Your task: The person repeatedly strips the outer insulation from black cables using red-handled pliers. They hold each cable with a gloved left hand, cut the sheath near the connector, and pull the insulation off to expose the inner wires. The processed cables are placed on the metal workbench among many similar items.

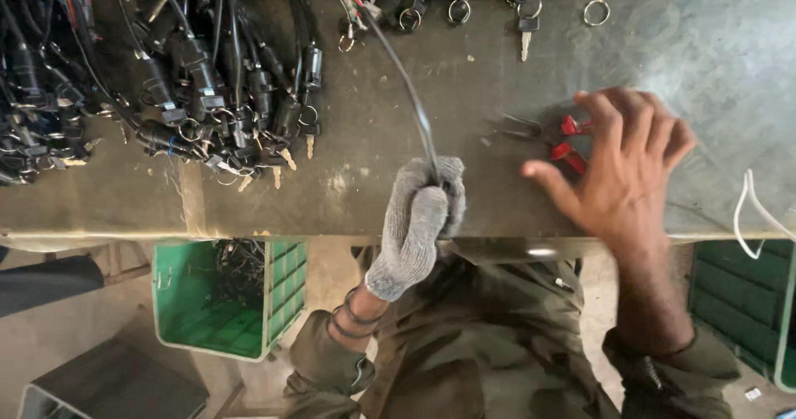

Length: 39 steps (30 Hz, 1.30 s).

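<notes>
My left hand (pixel 421 216), in a grey knit glove, is closed around a thin grey cable (pixel 406 83) near the bench's front edge. The cable runs up and away to a key-switch assembly (pixel 358 13) at the back. My bare right hand (pixel 626 166) is spread open over red-handled pliers (pixel 570 141) lying on the bench; the fingers are on or just above the handles, and most of the tool is hidden.
A big heap of black switch assemblies with keys and wires (pixel 191 87) covers the bench's left. More keys and rings (pixel 522 13) lie at the back. A green crate (pixel 232 299) sits below left, another green bin (pixel 746 311) at right. A white wire (pixel 750 212) hangs at the right edge.
</notes>
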{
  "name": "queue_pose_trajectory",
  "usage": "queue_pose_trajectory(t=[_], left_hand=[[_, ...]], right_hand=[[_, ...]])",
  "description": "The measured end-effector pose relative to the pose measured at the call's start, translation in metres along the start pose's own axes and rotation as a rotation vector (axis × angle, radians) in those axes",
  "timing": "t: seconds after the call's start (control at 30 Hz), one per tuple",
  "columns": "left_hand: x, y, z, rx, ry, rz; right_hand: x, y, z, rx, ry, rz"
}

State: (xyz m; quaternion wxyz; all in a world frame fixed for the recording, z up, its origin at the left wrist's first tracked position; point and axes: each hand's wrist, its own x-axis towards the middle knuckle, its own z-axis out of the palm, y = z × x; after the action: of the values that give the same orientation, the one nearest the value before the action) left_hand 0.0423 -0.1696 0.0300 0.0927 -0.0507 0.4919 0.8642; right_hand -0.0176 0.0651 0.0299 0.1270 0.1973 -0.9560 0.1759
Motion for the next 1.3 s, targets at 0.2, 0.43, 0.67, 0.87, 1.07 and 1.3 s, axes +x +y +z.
queue_pose_trajectory(t=[0.2, 0.43, 0.67, 0.87, 1.07, 1.3], left_hand=[[0.014, 0.026, 0.013, 0.482, -0.208, 0.27], [0.013, 0.042, 0.016, 0.013, -0.27, -0.123], [0.011, 0.047, 0.008, 0.074, -0.327, 0.225], [0.013, 0.043, 0.005, 0.166, -0.271, 0.167], [0.025, 0.056, 0.002, 0.279, -0.118, -0.214], [0.027, 0.056, 0.0, 0.914, -0.177, 0.309]], right_hand=[[-0.007, 0.032, 0.013, 0.245, 0.04, 0.194], [0.004, 0.004, 0.026, 0.942, -0.253, 0.533], [0.038, -0.035, 0.011, 0.452, 0.051, -0.127], [0.041, -0.028, 0.026, 0.371, -0.039, -0.139], [0.037, -0.017, 0.05, 0.22, -0.062, -0.144], [0.043, -0.024, 0.039, 0.361, -0.122, -0.074]])
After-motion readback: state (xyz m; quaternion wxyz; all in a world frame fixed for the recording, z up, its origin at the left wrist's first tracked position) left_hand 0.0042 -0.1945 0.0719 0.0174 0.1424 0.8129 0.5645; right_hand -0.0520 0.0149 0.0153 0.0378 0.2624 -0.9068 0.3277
